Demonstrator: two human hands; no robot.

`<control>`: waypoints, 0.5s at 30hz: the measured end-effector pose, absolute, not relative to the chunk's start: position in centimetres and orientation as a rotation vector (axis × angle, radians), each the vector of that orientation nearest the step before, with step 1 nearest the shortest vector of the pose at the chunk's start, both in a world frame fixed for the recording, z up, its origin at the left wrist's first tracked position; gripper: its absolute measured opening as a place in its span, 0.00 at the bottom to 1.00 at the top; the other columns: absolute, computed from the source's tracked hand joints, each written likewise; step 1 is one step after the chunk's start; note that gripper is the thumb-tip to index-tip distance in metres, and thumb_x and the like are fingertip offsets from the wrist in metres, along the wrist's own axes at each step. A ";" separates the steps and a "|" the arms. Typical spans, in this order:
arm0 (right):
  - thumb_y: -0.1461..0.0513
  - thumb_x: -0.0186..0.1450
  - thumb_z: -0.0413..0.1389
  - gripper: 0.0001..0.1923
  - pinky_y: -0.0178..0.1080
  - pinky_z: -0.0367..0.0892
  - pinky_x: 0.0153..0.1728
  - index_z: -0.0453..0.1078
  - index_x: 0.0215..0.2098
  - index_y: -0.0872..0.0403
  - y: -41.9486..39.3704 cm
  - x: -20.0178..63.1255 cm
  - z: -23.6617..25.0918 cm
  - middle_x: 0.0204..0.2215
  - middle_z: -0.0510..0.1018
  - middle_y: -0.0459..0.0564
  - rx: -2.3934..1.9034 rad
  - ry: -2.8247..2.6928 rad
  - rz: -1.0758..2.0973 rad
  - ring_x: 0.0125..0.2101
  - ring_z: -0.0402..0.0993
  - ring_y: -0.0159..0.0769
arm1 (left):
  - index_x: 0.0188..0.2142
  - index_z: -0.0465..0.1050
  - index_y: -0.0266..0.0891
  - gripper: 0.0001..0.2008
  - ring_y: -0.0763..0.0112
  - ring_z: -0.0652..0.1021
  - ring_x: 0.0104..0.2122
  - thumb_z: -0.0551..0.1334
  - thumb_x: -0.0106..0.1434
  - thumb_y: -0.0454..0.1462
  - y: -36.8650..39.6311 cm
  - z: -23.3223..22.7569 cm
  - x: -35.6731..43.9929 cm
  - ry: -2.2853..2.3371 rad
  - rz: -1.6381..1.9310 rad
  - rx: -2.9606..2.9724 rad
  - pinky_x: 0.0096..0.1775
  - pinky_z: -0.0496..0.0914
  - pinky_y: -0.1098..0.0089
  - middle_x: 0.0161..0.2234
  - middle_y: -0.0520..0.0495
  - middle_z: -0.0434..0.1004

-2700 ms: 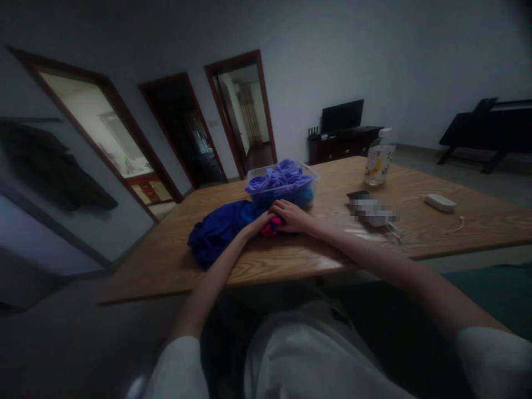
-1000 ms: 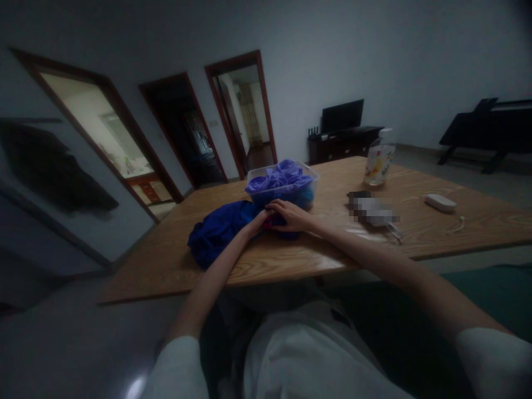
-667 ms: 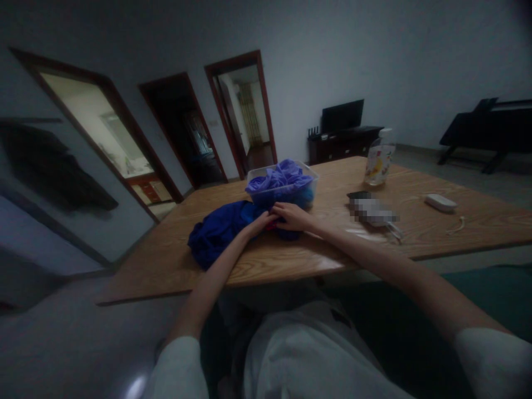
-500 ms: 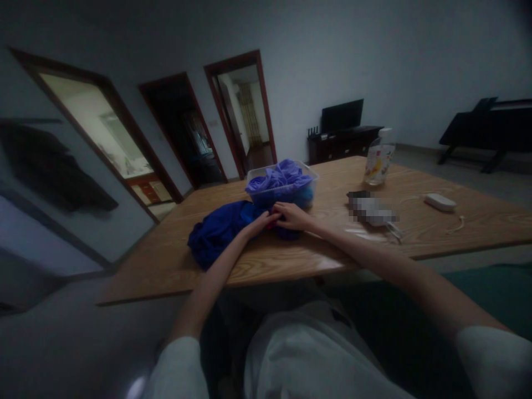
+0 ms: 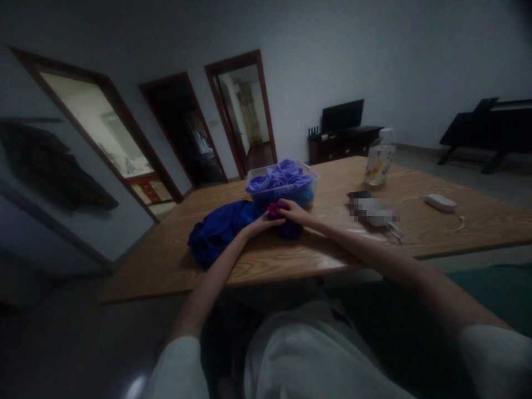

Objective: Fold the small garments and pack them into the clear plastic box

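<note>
My left hand [image 5: 262,223] is at the middle of the table, its fingers and thumb closed round the near side of a small bundle of purple cloth [image 5: 290,230] with a bright magenta-red patch. From the other side my right hand [image 5: 297,214] grips the same bundle, fingers bent over its top. What kind of cloth it is cannot be made out. Beside my left forearm lies a heap of dark blue fabric [image 5: 220,230]. Right behind my hands stands a clear plastic box [image 5: 266,198] filled with lilac and blue cloth [image 5: 286,176].
On the right of the wooden table [image 5: 332,257] stand a clear bottle [image 5: 377,160] with a white cap and a white oval case [image 5: 440,202]. Between them and my right arm lies a blurred-out item [image 5: 372,210] with a cord. The table's near edge runs below my forearms.
My hands have moved slightly apart, and my right fingers have lifted off the left ones. More of the magenta-red patch now shows between them. Box and blue heap have stayed put.
</note>
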State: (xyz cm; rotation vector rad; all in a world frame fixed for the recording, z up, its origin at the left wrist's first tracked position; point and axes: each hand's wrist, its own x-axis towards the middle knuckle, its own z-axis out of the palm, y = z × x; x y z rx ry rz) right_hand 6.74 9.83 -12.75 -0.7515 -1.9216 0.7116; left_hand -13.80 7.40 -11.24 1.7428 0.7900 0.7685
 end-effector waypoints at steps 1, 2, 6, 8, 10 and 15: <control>0.50 0.67 0.59 0.15 0.41 0.71 0.44 0.72 0.41 0.53 10.1 6.7 -12.8 0.37 0.79 0.47 -0.766 -1.907 0.735 0.38 0.75 0.41 | 0.64 0.74 0.38 0.39 0.43 0.71 0.66 0.79 0.55 0.46 7.4 -11.3 -13.8 0.778 0.763 1.765 0.69 0.63 0.49 0.64 0.38 0.75; 0.50 0.66 0.59 0.15 0.42 0.72 0.44 0.72 0.41 0.53 10.3 6.7 -12.9 0.37 0.79 0.47 -0.781 -1.887 0.753 0.39 0.75 0.41 | 0.65 0.72 0.38 0.42 0.43 0.70 0.67 0.79 0.54 0.45 7.5 -11.4 -13.8 0.770 0.763 1.785 0.70 0.62 0.49 0.66 0.38 0.73; 0.52 0.67 0.58 0.17 0.45 0.73 0.47 0.71 0.47 0.54 10.0 6.4 -13.2 0.42 0.79 0.51 -0.792 -1.809 0.725 0.41 0.75 0.43 | 0.69 0.66 0.39 0.47 0.44 0.66 0.70 0.79 0.53 0.41 7.9 -11.9 -13.7 0.802 0.826 1.812 0.72 0.58 0.50 0.70 0.37 0.68; 0.53 0.68 0.56 0.17 0.47 0.73 0.49 0.70 0.51 0.55 9.4 6.3 -13.1 0.44 0.78 0.53 -0.778 -1.844 0.641 0.44 0.75 0.45 | 0.69 0.67 0.39 0.44 0.44 0.65 0.70 0.77 0.54 0.40 7.9 -12.0 -13.7 0.833 0.844 1.795 0.73 0.57 0.50 0.70 0.38 0.68; 0.56 0.69 0.56 0.18 0.51 0.73 0.53 0.68 0.54 0.56 8.7 6.2 -12.9 0.47 0.77 0.55 -0.760 -1.914 0.523 0.47 0.75 0.47 | 0.68 0.69 0.39 0.40 0.46 0.66 0.70 0.75 0.57 0.39 7.8 -12.0 -13.8 0.858 0.851 1.765 0.73 0.56 0.51 0.68 0.39 0.70; 0.58 0.74 0.54 0.26 0.57 0.66 0.65 0.61 0.68 0.54 6.6 6.7 -11.5 0.61 0.69 0.62 -0.620 -2.084 0.157 0.62 0.68 0.52 | 0.65 0.71 0.42 0.30 0.54 0.62 0.73 0.70 0.64 0.41 7.9 -11.9 -14.1 0.886 0.918 1.665 0.73 0.55 0.55 0.67 0.41 0.72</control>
